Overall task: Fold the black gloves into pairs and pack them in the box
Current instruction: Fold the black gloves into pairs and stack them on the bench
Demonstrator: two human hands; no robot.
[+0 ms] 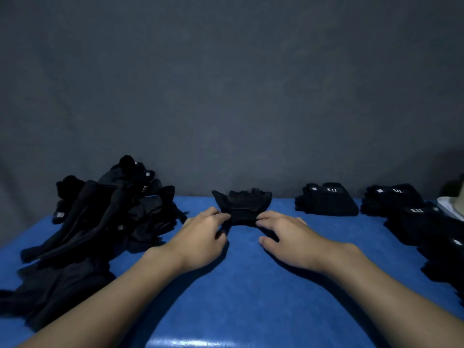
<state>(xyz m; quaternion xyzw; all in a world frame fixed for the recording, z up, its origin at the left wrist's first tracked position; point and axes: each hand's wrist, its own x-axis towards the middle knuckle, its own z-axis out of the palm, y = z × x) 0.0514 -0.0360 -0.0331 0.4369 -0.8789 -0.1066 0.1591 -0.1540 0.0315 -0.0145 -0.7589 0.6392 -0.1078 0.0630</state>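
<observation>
The left hand (200, 237) and the right hand (283, 237) are set close together at the middle of the scene, each closed in a pinch on one side of the near, cuff end of a single black glove (242, 202).

The blue worktop (238, 285) is spread across the lower half of the view. On its left side a large loose pile (108, 212) of unfolded black gloves is heaped, and along its right side the folded pairs (326, 200) are laid in neat stacks, some with white labels turned up. The glove being worked lies flat between them, near the far edge, with its short fingers pointed away from the person. At the far right edge a pale corner (452, 207) is glimpsed, which may be the box, though too little of it is shown to be sure.

The step in hand is judged to be the folding of this glove. It is best done with the cuff held evenly at both sides, so that the fabric is lifted square and not twisted. The near end should be carried over onto the finger end in one flat motion, edges matched, and the crease pressed down before release. Whether a partner glove lies beneath cannot be told in this dim light; that should be checked before the fold is closed.
</observation>
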